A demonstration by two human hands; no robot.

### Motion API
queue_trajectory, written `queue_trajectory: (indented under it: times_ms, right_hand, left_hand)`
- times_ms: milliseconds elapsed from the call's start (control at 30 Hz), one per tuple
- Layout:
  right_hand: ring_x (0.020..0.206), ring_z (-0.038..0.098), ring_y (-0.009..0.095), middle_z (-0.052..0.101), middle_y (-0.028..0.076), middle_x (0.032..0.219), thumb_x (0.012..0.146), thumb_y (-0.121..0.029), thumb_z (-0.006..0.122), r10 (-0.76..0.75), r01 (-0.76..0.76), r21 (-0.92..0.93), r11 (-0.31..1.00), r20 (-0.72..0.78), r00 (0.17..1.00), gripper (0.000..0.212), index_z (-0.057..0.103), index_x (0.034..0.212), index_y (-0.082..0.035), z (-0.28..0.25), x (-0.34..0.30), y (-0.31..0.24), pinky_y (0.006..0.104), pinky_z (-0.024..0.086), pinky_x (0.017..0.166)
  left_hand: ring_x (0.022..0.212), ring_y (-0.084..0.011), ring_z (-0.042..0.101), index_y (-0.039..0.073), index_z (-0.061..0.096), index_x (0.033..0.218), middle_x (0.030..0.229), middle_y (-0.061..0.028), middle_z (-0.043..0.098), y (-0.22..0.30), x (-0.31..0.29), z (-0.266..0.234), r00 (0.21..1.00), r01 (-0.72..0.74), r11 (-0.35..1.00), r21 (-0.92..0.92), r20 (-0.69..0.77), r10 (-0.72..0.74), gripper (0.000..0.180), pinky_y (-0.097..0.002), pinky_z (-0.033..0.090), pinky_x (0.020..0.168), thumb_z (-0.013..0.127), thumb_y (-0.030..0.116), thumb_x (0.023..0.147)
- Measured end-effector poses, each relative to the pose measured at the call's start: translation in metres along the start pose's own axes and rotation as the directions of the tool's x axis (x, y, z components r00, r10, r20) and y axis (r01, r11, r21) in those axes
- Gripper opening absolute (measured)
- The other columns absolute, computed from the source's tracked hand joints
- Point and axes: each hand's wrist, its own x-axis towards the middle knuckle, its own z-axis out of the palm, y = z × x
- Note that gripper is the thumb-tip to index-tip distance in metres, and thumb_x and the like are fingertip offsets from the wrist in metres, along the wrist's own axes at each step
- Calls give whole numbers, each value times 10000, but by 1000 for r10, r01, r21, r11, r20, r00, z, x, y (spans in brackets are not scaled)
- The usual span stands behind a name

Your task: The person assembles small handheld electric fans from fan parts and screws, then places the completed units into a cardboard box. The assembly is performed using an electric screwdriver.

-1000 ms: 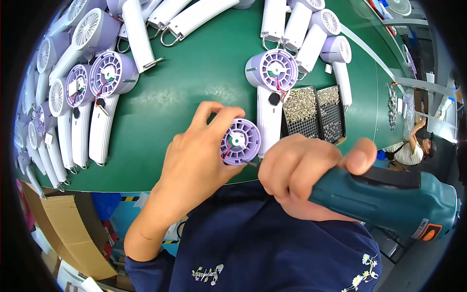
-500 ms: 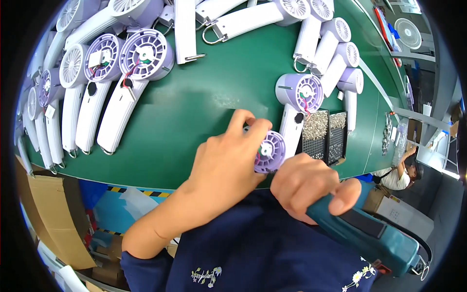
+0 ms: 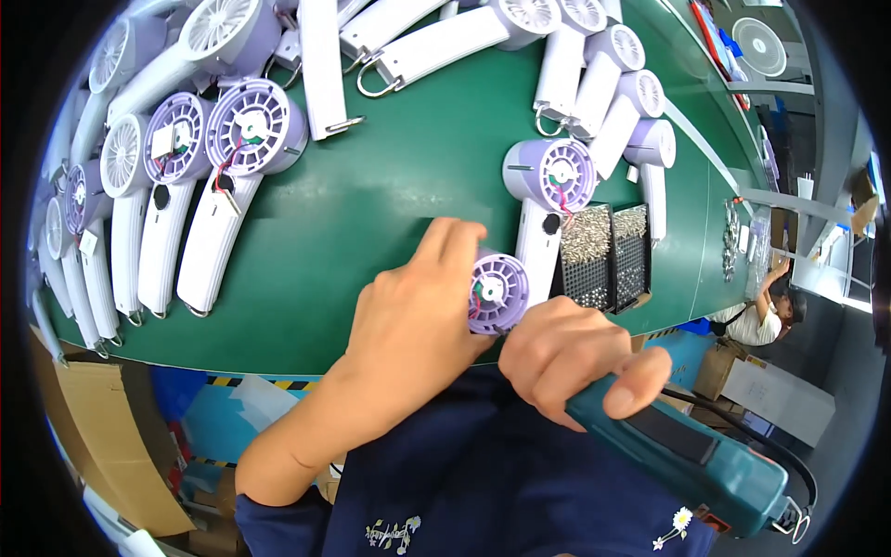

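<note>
My left hand (image 3: 408, 311) is closed around a round purple fan housing (image 3: 504, 286), its spoked face up and a bit of red wire showing at its left side. My right hand (image 3: 564, 357) grips a dark green electric screwdriver (image 3: 691, 459), whose body slants down to the lower right. The knuckles of that hand are close beside the housing; the driver's tip is hidden behind them. Just beyond lies a handheld fan (image 3: 536, 243) with an open purple head, white handle and loose red wires.
Two black trays (image 3: 587, 281) (image 3: 633, 269) hold small metal screws, right of the nearby fan. Many white and purple handheld fans (image 3: 218, 241) lie along the left and far sides of the green table (image 3: 399, 176). A co-worker (image 3: 756, 320) is at the far right.
The view has shifted slightly, so the table's contents appear moved left. Both hands keep their grips, with the housing and screwdriver staying close together.
</note>
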Motion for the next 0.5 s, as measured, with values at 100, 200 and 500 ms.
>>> queue_trajectory:
  times_ms: [100,200,500]
  right_hand:
    - [501,536,206,580,36,652,988,-237,439,161,-164,-64,984,-55,986,143,487,1072,-131,4,13,-14,345,415,416]
    - [406,463,190,555,28,624,999,-330,426,122,-132,-45,990,-167,978,251,437,1200,-180,11,11,-15,322,383,363]
    - [446,478,188,490,49,652,895,-664,454,25,-54,-81,995,-324,946,602,392,1320,-242,2,40,-18,320,398,383]
  left_hand:
    - [872,-394,625,67,480,1164,1066,-140,582,1,-5,-10,998,-5,997,-73,56,9,536,-439,529,715,760,95,707]
    - [947,-375,619,68,518,1201,1110,-140,615,0,-5,-16,998,12,998,-62,69,-7,552,-420,517,778,762,85,706]
    - [964,-356,632,57,572,1206,1086,-155,652,2,3,-21,997,18,994,-107,83,-9,576,-387,505,815,787,93,673]
